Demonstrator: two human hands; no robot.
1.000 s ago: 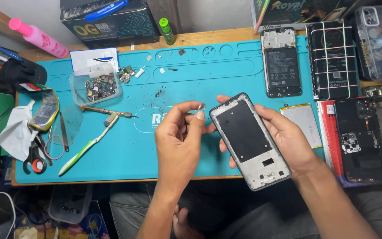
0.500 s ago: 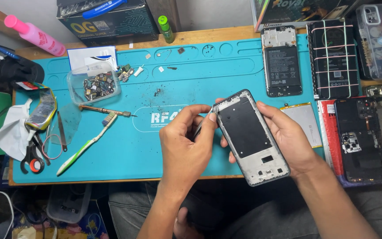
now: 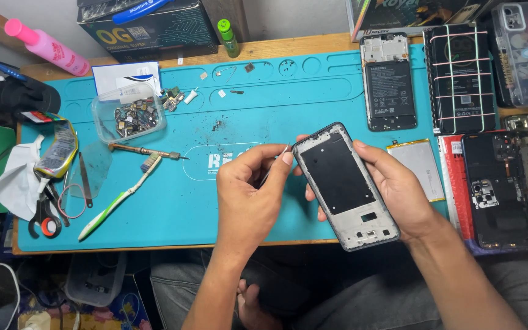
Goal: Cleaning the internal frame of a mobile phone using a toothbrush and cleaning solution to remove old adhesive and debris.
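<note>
My right hand (image 3: pixel 398 189) cradles a stripped phone frame (image 3: pixel 344 185), grey-edged with a black inner plate, tilted above the front of the teal work mat (image 3: pixel 172 195). My left hand (image 3: pixel 253 189) pinches thin metal tweezers (image 3: pixel 274 165), whose tip touches the frame's upper left corner. Both hands hover over the mat's near edge.
On the mat lie a toothbrush (image 3: pixel 120 197), a screwdriver (image 3: pixel 145 151), a clear tub of small parts (image 3: pixel 131 116), scissors (image 3: pixel 44 217) and a loose battery (image 3: pixel 420 165). Opened phones (image 3: pixel 389 82) and back covers (image 3: pixel 497 189) fill the right side. A pink bottle (image 3: pixel 47 46) stands at the back left.
My left hand has moved right and brought the tweezers' tip to the frame's top left corner. My right hand has kept the frame in nearly the same place.
</note>
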